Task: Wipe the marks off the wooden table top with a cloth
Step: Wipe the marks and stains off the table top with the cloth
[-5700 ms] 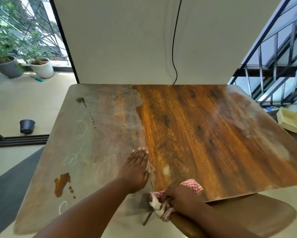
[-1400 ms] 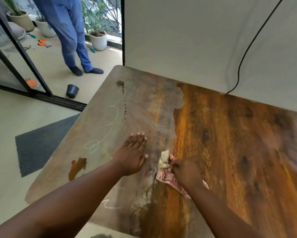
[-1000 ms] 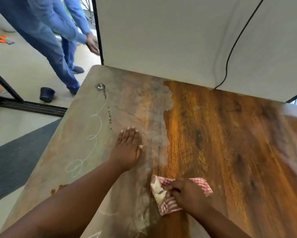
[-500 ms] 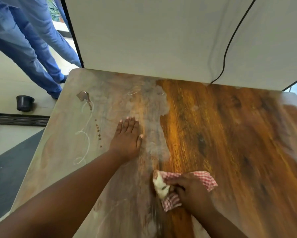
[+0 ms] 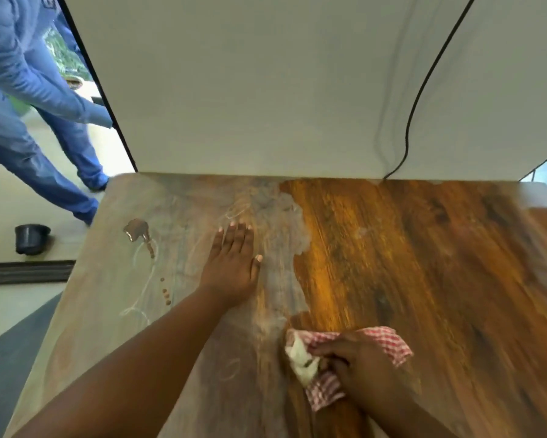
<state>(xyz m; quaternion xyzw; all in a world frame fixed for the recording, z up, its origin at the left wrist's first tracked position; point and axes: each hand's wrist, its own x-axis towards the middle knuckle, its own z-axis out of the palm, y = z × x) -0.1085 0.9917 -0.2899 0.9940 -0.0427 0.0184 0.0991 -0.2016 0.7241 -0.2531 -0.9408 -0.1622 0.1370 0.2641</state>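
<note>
The wooden table top fills the lower view. Its right part is glossy orange-brown, while its left part is dull and greyish with white chalk loops and a brown stain. My left hand lies flat, fingers together, on the dull part near the border between the two areas. My right hand presses a bunched red-and-white checked cloth onto the table at the near end of that border.
A white wall rises straight from the far table edge, with a black cable hanging down it. A person in blue clothes stands on the floor at the left. A small dark pot sits by a door track.
My right hand has dragged the cloth back toward me along the border over the last second. My left hand stays flat in place. The person in blue has shifted at the left.
</note>
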